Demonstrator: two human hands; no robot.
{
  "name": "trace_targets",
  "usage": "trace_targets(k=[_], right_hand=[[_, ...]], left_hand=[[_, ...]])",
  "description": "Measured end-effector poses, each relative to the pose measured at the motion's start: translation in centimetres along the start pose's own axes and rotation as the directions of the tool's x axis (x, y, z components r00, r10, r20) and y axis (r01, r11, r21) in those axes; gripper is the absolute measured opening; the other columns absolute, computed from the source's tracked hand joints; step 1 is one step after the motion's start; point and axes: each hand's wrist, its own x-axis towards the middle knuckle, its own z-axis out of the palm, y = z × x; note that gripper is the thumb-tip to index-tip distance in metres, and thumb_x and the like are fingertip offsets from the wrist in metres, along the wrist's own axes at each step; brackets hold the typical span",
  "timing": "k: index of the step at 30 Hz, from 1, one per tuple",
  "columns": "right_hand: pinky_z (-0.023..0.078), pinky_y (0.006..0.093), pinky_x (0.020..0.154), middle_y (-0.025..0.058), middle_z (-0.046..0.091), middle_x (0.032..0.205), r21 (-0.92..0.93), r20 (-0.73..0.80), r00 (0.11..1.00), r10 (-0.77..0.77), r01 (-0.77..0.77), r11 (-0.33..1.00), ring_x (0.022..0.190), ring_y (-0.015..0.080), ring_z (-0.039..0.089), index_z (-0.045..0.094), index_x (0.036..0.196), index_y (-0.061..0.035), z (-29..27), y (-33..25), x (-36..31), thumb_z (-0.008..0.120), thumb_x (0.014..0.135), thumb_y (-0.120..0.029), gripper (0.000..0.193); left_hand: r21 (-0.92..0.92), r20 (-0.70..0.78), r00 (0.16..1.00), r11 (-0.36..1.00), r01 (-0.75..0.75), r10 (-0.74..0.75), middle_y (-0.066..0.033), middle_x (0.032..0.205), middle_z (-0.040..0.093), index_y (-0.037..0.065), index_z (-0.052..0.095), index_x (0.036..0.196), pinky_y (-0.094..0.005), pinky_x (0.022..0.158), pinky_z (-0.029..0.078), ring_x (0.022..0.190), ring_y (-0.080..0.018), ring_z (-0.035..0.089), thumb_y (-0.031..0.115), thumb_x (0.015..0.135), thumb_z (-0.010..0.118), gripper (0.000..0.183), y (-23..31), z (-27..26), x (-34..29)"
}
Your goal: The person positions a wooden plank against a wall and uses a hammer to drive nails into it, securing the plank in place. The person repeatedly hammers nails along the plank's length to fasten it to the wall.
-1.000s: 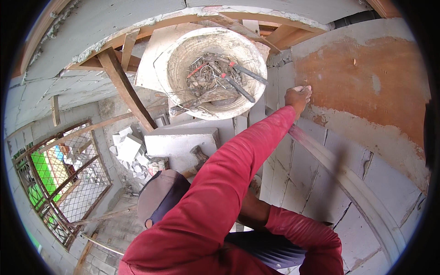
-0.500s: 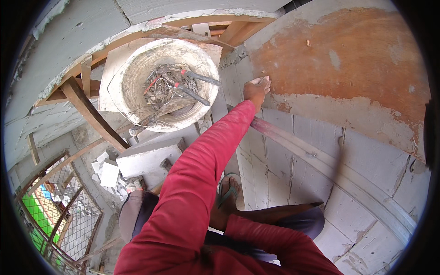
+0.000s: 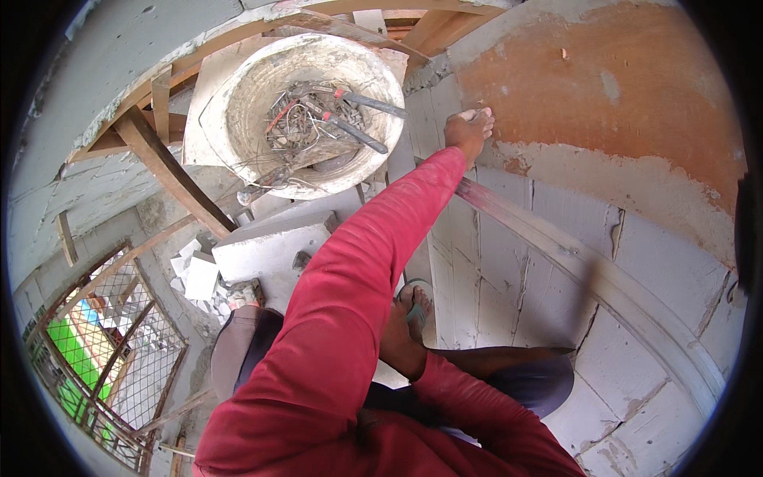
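Note:
My left hand is stretched out at the lower edge of the bare orange patch on the wall. Its fingers are curled, and whatever lies in them is hidden. Below its wrist runs a long pale metal straightedge, slanting down to the right over the grey blocks. My right sleeve crosses low toward the left. The skin beyond its cuff merges with my leg, so the right hand's fingers cannot be made out. A brownish upright blur crosses the straightedge; its kind is unclear.
A crusted white tub holds debris, wires and two dark-handled tools. Below it stand a white block and broken pieces. A wooden brace leans at left, above a mesh-covered opening. My sandalled foot is on the floor.
The whole view has shifted, so the tub, wall and arms sit higher and slightly further right. My left hand keeps its place against the wall. The brownish blur remains near the straightedge.

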Motion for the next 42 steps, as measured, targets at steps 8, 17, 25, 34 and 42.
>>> trace_targets(k=[8,17,25,34,42], right_hand=[[0.051,0.0537,0.097,0.0222,0.069,0.126,0.270,-0.145,0.989,-0.023,0.062,0.961,0.114,0.0430,0.065,0.071,0.124,-0.0039,-1.5,0.4,0.0,0.075,0.089,-0.032,0.045],[0.058,0.0367,0.090,0.0093,0.074,0.119,0.959,0.009,0.898,0.440,-0.133,0.252,0.103,0.0205,0.071,0.067,0.131,-0.0036,-1.1,2.0,1.0,0.072,0.099,-0.007,0.032],[0.058,0.0306,0.088,0.0055,0.074,0.109,0.840,-0.105,0.814,0.572,-0.235,0.489,0.102,0.0121,0.069,0.067,0.119,-0.0003,-9.3,3.8,-1.6,0.074,0.099,0.002,0.021],[0.068,0.0410,0.087,0.0145,0.071,0.121,0.982,-0.067,0.789,0.611,-0.054,0.178,0.107,0.0259,0.076,0.059,0.125,-0.0052,-14.2,7.3,-9.9,0.070,0.099,0.005,0.030],[0.065,0.0500,0.080,0.0140,0.071,0.117,0.982,0.045,0.800,0.599,0.074,-0.172,0.105,0.0308,0.072,0.059,0.132,-0.0116,-11.0,3.7,-11.3,0.079,0.099,-0.027,0.042]], left_hand=[[0.031,-0.167,0.984,0.998,-0.050,0.054,-0.0040,0.093,0.077,-0.003,0.078,0.110,-0.0251,0.067,0.057,0.076,-0.0079,0.068,0.018,0.103,0.075,0.022,-1.3,1.0,0.9],[0.130,-0.046,0.997,0.990,-0.054,0.061,-0.0204,0.120,0.076,-0.011,0.068,0.128,-0.0330,0.096,0.063,0.108,-0.0234,0.076,0.021,0.107,0.068,0.038,0.0,0.3,0.1],[0.144,-0.013,0.996,0.986,-0.086,0.088,-0.0208,0.120,0.075,-0.011,0.068,0.128,-0.0336,0.098,0.062,0.110,-0.0240,0.075,0.021,0.106,0.070,0.039,-0.2,0.0,0.3],[0.154,0.036,0.991,0.979,-0.133,0.129,-0.0194,0.120,0.075,-0.012,0.068,0.129,-0.0332,0.099,0.062,0.111,-0.0246,0.075,0.021,0.105,0.071,0.041,-0.3,-0.5,0.3],[0.220,0.072,0.980,0.956,-0.195,0.183,-0.0161,0.116,0.077,-0.011,0.071,0.126,-0.0315,0.096,0.062,0.108,-0.0224,0.076,0.022,0.104,0.073,0.039,-0.9,-1.2,0.9]])
